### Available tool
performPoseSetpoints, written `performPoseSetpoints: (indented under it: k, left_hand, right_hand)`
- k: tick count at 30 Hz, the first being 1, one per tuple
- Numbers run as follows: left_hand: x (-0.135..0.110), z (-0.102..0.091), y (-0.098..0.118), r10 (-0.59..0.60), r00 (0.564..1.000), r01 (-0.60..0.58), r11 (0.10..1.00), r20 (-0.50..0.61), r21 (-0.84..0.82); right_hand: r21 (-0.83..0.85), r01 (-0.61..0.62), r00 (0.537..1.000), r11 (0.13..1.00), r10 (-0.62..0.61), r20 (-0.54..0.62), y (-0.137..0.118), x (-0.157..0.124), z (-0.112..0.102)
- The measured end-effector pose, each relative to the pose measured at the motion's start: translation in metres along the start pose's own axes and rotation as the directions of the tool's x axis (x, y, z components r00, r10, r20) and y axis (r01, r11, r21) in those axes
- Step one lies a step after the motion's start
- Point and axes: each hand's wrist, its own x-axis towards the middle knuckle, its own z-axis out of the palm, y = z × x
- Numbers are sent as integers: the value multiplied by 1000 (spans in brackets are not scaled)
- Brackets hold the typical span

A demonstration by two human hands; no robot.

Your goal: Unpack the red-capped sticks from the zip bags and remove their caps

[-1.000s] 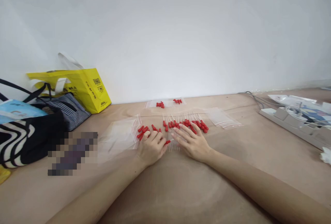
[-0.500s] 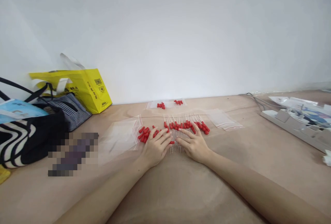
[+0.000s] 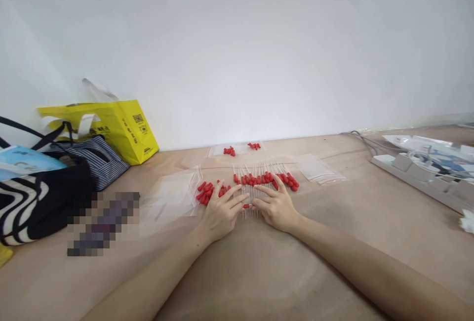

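Close together over the table, both my hands work at a small red bulb (image 3: 246, 206). My left hand (image 3: 221, 212) has its thumb and fingertips closed at the bulb's left side. From the other side, my right hand (image 3: 277, 208) pinches what looks like a thin pale stick, mostly hidden by its fingers. Beneath and between the hands lie thin pale sticks (image 3: 255, 193) side by side. Beyond them is a row of sticks with red bulbs (image 3: 265, 178) on their near ends. Loose red bulbs (image 3: 205, 193) lie beside my left hand.
Clear zip bags (image 3: 168, 193) lie at left, with another clear bag (image 3: 320, 169) at right. Farther back rests a bag with red-ended sticks (image 3: 240, 149). A yellow bag (image 3: 138, 133) and striped pouch (image 3: 105, 160) stand left; a power strip (image 3: 418, 182) lies right.
The view has shifted slightly. My hands stay almost in place around the small red bulb, with only slight finger movement.
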Motion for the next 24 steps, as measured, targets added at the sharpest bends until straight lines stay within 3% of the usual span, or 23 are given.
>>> performPoseSetpoints:
  k: [18,24]
  left_hand:
    - [-2,-3,0,-5,1000,6,1000,21,-13]
    - [-10,-7,-7,-177,982,175,984,-64,-28]
  right_hand:
    - [43,-35,999,998,36,-20,0,0,-5]
    - [14,-136,990,991,136,-28,2,-1,-10]
